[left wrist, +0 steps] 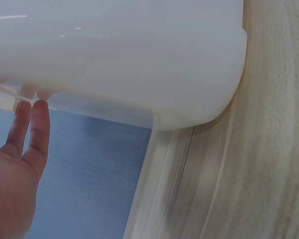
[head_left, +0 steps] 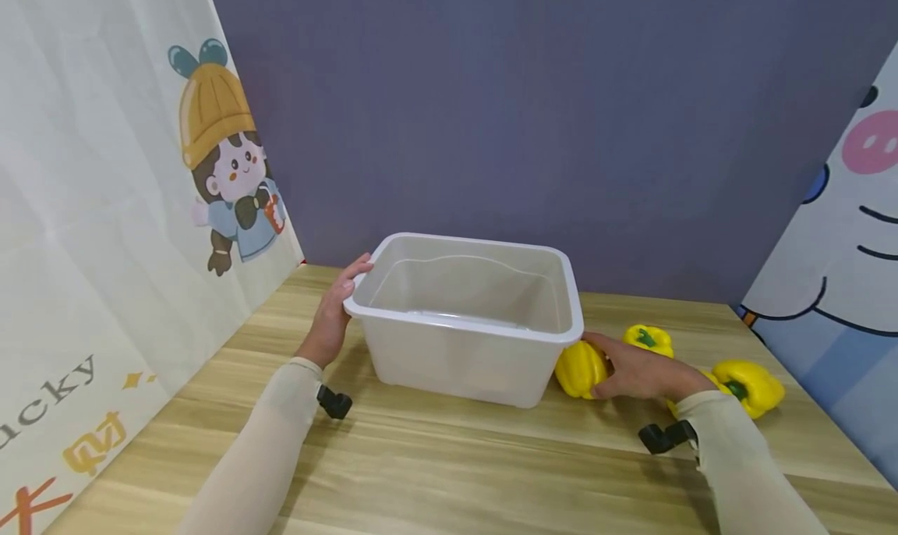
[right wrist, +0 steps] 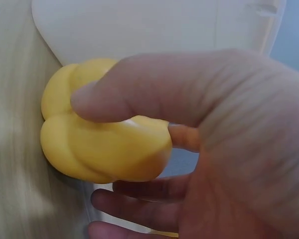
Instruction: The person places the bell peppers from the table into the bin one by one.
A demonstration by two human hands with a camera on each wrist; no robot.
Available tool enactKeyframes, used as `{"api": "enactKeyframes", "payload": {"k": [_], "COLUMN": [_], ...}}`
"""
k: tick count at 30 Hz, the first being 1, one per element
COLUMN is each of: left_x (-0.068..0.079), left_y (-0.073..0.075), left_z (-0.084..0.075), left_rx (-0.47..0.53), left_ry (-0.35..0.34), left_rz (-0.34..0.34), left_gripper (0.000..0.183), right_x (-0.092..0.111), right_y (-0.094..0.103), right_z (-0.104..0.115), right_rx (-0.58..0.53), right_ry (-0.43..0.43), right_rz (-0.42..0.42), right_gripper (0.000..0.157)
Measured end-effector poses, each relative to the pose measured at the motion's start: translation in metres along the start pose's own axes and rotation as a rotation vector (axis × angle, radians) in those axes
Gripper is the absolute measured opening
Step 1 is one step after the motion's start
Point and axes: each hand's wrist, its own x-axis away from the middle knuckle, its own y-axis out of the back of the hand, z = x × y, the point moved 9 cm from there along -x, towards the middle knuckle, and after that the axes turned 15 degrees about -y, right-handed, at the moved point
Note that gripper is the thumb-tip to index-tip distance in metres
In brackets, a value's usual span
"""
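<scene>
A white plastic bin [head_left: 456,363] stands upright on the table, its inside bare. My left hand [head_left: 333,313] touches the bin's left end near the rim; in the left wrist view its fingers [left wrist: 39,134] are fairly straight against the wall. At the bin's right end, my right hand [head_left: 634,370] grips a yellow bell pepper [head_left: 581,370] between thumb and fingers. Up close in the right wrist view, the thumb lies across the pepper [right wrist: 104,144], whose lobed end faces the table side. Part of that pepper is hidden by the hand.
Behind the right hand lies another yellow bell pepper [head_left: 655,340]. More yellow pepper [head_left: 758,387] shows beside the right wrist, partly covered by it. A grey-blue wall [head_left: 491,114] rises behind the wooden table [head_left: 435,465], with printed sheets at both sides.
</scene>
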Motion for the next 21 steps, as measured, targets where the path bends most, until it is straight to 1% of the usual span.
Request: {"api": "enactKeyframes", "payload": {"k": [6,8,10,19,21], "left_x": [-0.0003,-0.0011,-0.0016,0.0002,0.0006], "left_y": [-0.0003,-0.0005,-0.0007,-0.0016,-0.0023], "left_z": [-0.0001,-0.0003,-0.0009,-0.0022,-0.0035], "left_rx": [0.002,0.005,0.004,-0.015,-0.023], "left_ry": [-0.008,-0.009,-0.01,-0.003,-0.003], "left_rz": [-0.001,-0.004,-0.007,-0.003,-0.002], "left_gripper": [0.056,0.055,0.055,0.053,0.053], "right_x": [-0.0012,-0.0012,-0.0015,-0.0011,0.0001], "right_y": [-0.0002,0.0002,0.0004,-0.001,-0.0003], "right_z": [0.0049,0.0056,0.0056,0.0025,0.003], "right_rx": [-0.023,-0.022,-0.022,-0.033,-0.015], "right_ry": [0.088,0.105,0.107,0.08,0.085], "right_rz": [-0.021,-0.03,-0.037,-0.032,-0.041], "right_gripper": [0.097,0.096,0.096,0.103,0.102]}}
